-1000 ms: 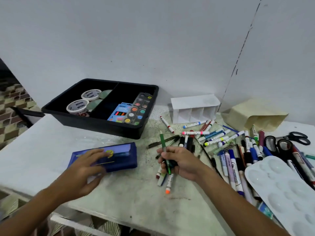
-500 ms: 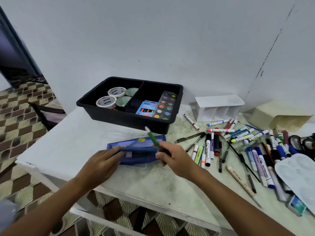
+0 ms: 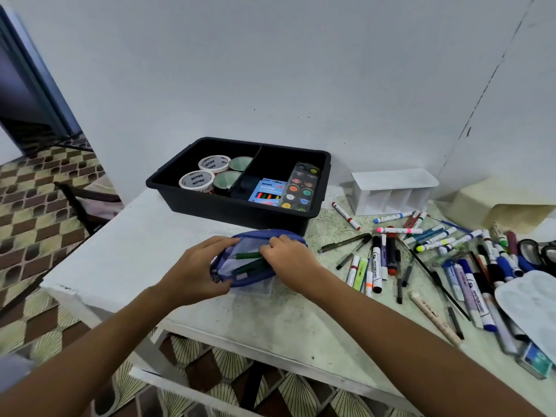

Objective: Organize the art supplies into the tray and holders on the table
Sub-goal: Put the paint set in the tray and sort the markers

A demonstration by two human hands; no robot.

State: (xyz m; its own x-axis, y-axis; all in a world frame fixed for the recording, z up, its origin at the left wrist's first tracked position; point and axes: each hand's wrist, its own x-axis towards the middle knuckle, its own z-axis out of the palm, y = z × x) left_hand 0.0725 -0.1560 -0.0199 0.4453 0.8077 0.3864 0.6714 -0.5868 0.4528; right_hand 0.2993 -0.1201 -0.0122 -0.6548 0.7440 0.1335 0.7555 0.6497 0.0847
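Observation:
A blue pencil pouch (image 3: 255, 278) lies open on the table just in front of the black tray (image 3: 240, 210). My left hand (image 3: 197, 270) grips the pouch's left end and holds its mouth apart. My right hand (image 3: 288, 255) has its fingers at the pouch's upper right lip, closed on green pens (image 3: 249, 261) that lie inside the mesh pocket. The tray holds tape rolls (image 3: 197, 179), a neon crayon box (image 3: 266, 192) and a watercolour palette (image 3: 301, 188). A white holder (image 3: 391, 191) with three compartments stands to the tray's right.
Several markers and pens (image 3: 436, 254) lie scattered across the right half of the table, with scissors (image 3: 535, 251), a white mixing palette (image 3: 532, 308) and a tan paper bag (image 3: 505, 206) at the far right. The table's front edge (image 3: 240, 341) runs just under my forearms.
My right hand carried a green pen from the marker pile leftward into the pouch. My left hand shifted from resting on the pouch to pulling its mouth apart.

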